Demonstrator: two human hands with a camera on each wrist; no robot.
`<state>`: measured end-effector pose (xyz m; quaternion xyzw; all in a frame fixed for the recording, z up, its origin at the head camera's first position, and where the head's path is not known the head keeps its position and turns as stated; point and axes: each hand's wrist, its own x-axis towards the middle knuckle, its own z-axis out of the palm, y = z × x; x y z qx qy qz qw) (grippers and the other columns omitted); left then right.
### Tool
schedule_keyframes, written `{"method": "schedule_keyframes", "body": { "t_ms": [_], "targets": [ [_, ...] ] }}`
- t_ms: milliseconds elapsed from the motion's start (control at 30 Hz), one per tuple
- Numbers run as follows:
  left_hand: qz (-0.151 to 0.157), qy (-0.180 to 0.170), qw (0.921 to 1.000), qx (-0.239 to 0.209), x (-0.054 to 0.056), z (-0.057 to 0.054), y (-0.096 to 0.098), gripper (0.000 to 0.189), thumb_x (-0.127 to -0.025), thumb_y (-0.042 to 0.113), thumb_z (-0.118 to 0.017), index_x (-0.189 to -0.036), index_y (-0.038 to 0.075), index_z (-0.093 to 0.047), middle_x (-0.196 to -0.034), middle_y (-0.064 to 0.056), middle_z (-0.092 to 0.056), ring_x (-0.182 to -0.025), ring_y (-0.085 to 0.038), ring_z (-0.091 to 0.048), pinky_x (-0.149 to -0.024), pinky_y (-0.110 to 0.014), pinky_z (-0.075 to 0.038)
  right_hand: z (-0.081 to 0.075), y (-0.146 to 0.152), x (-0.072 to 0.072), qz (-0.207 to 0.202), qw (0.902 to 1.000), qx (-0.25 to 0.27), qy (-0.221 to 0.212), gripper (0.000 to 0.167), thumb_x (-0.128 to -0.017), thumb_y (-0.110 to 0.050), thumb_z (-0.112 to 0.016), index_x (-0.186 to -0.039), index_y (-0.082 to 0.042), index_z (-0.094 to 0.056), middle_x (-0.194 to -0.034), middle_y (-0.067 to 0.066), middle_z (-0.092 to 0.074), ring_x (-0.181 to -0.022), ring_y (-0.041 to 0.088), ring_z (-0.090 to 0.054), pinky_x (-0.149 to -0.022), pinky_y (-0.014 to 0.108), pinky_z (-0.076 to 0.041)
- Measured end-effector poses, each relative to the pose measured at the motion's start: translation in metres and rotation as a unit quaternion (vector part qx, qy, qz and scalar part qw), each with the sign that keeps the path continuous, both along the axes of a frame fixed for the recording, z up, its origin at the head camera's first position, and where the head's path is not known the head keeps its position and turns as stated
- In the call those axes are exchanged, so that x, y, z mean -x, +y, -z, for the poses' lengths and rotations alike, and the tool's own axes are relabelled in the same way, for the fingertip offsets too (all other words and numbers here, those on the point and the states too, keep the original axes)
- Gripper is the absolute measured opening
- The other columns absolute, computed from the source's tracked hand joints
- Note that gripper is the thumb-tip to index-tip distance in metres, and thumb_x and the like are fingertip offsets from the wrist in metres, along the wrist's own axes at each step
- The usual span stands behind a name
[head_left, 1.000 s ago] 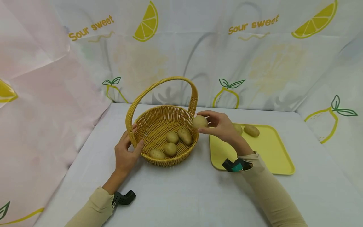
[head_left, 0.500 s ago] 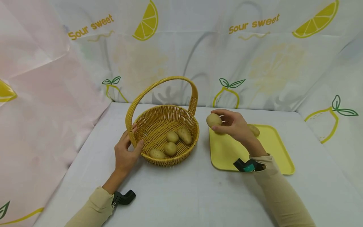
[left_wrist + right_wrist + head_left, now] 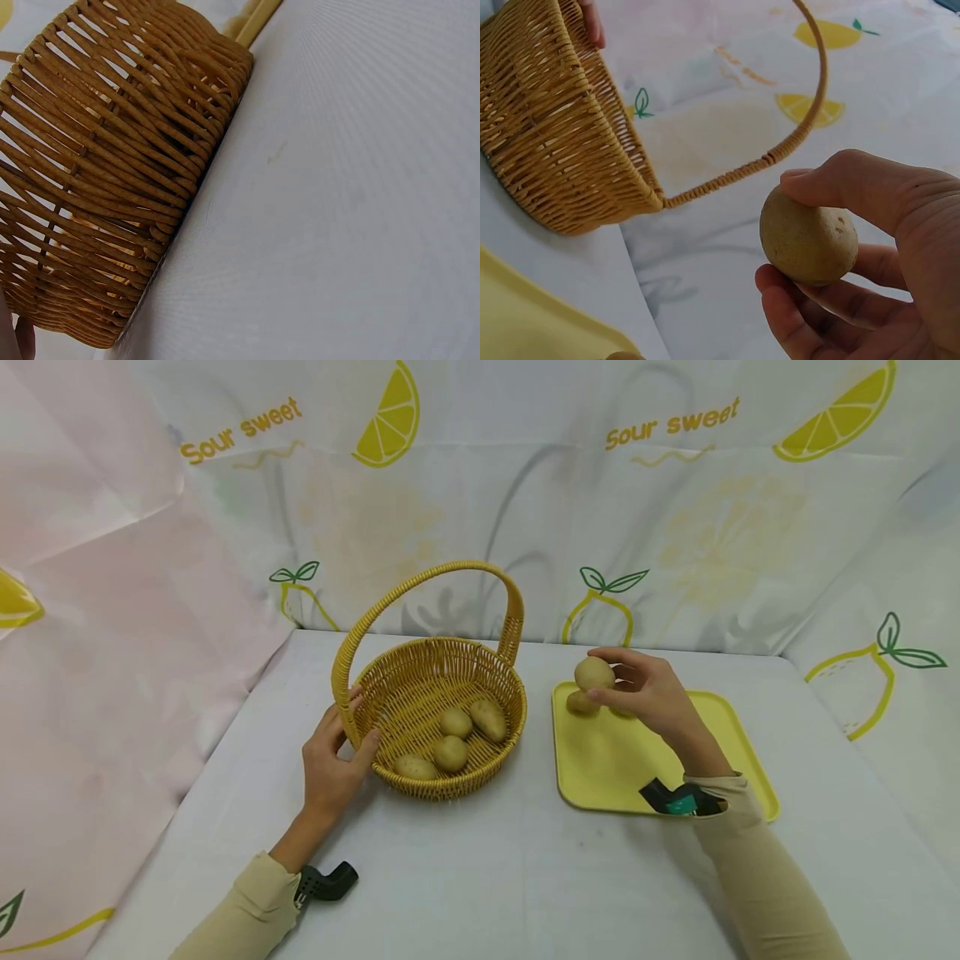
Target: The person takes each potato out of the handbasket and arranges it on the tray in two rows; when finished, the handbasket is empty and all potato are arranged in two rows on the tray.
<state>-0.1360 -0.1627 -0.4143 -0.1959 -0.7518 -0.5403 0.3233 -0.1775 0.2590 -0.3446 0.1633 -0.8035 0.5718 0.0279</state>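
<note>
Right hand point(image 3: 654, 695) pinches a round, tan, slightly pitted potato point(image 3: 807, 238); left hand point(image 3: 332, 770) grips the woven basket point(image 3: 435, 788).

- Woven basket point(image 3: 124, 161): occupies the left side of the view; brown strands interlace over darker upright stakes.
- Base: rests on the white cloth point(image 3: 337, 210); the contact line runs diagonally, lower left to upper centre.
- Wall: gaps between strands admit light; contents cannot be identified.
- Left hand point(image 3: 10, 337): only a small part shows, at the lower-left corner, against the basket.
- Yellow strip point(image 3: 259, 22): top edge, just beyond the basket.
- Small dark mark point(image 3: 277, 152): on the cloth, right of the basket.
</note>
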Motion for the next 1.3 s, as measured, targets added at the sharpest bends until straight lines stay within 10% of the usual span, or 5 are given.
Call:
{"method": "schedule_keyframes", "body": {
  "t_ms": [1300],
  "targets": [
    [0.007,-0.002,1.0,-0.004,-0.002,0.0,0.001,0.049,-0.085,-0.015,-0.069,-0.133,-0.017,-0.06,-0.139,-0.035,-0.055,-0.129,-0.054,-0.051,-0.102,-0.024,-0.047,0.003,0.073,-0.024,0.094,0.9942,-0.05,0.019,0.051,-0.091,-0.005,-0.081,-0.139,0.0,-0.064,-0.12,-0.007,-0.068,-0.104,0.005,-0.068,-0.081,0.017,-0.054]
  ]
}}
